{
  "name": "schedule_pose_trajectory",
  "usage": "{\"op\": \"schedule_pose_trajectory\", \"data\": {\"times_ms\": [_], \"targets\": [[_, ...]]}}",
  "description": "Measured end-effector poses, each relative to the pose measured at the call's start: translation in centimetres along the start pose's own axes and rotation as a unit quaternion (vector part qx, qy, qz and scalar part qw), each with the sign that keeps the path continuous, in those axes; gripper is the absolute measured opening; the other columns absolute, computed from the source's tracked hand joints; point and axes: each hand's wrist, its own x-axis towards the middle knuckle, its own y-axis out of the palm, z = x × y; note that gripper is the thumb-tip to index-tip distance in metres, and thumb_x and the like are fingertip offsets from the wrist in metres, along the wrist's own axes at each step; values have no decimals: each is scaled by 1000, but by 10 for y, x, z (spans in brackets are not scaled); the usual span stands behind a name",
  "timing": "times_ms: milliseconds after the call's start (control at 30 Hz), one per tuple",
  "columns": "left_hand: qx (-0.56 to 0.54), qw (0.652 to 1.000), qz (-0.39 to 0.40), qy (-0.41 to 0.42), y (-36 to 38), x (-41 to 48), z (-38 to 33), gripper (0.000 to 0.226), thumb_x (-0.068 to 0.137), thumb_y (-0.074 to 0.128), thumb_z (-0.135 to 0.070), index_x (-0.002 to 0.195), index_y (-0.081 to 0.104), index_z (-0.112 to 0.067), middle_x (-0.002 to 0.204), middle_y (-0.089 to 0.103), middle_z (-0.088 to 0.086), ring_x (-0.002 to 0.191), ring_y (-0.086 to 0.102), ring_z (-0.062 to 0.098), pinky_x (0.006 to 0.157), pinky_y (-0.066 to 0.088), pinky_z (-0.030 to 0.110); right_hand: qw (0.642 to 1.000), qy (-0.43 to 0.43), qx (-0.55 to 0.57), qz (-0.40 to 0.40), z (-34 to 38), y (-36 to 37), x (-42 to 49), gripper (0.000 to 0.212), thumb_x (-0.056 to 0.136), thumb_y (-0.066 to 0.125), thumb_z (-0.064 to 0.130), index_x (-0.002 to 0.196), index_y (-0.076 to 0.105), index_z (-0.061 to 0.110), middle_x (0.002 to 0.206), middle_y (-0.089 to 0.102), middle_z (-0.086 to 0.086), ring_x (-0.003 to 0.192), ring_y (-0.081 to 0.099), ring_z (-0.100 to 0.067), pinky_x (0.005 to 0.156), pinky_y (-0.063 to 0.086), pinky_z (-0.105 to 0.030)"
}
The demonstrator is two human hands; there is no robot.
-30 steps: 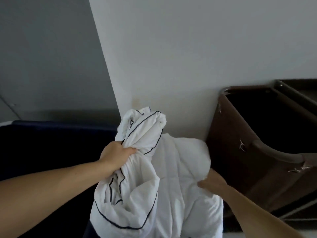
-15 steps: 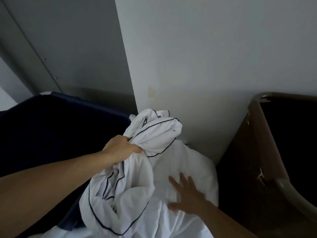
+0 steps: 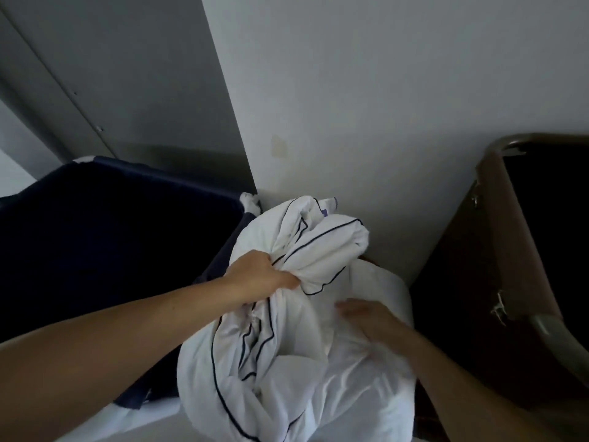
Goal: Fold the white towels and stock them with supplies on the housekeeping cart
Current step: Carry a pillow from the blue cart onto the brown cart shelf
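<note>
**White cloth bundle** (image 3: 287,371) edged with dark piping, bunched and hanging between the navy fabric bin (image 3: 111,237) on the left and the brown cart bag (image 3: 497,282) on the right, with its upper folds near the white wall (image 3: 382,90). The left hand (image 3: 263,275) grips a gathered neck of the bundle, fingers curled tight round the fabric, which spills above and below the fist. The right hand (image 3: 373,320), motion-blurred, lies with fingers roughly straight on the plain white linen (image 3: 366,393) just beside the bundle, grasping nothing that can be made out.
</note>
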Motion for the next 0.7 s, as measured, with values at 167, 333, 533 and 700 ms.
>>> {"op": "schedule_pose_trajectory", "data": {"times_ms": [167,333,533,700], "targets": [[12,994,87,62,62,10,-27,54,73,79,-53,107,67,-14,101,68,-2,93,65,15,88,54,32,956,-21,250,-153,44,-67,-49,28,99,49,53,111,62,32,111,63,3,94,59,-18,71,46,-34],[77,970,172,153,134,-3,-48,23,89,67,-41,80,51,-27,85,59,-9,79,58,12,62,39,22,980,-50,66,-180,65,-70,-63,61,81,71,58,131,55,25,137,58,-6,125,55,-26,105,47,-45],[107,919,298,233,177,-24,-46,24,85,67,-17,96,55,1,89,55,11,85,58,29,82,49,44,954,109,-104,-259,36,-51,-38,147,56,83,69,156,-5,6,163,12,-13,146,26,-35,112,32,-44],[97,866,432,230,142,-19,-32,45,93,63,-17,136,53,-16,135,58,-1,116,54,5,96,36,11,946,135,-27,-292,-1,-51,-25,92,69,85,41,136,34,6,129,60,-13,112,61,-33,78,44,-30]]}}
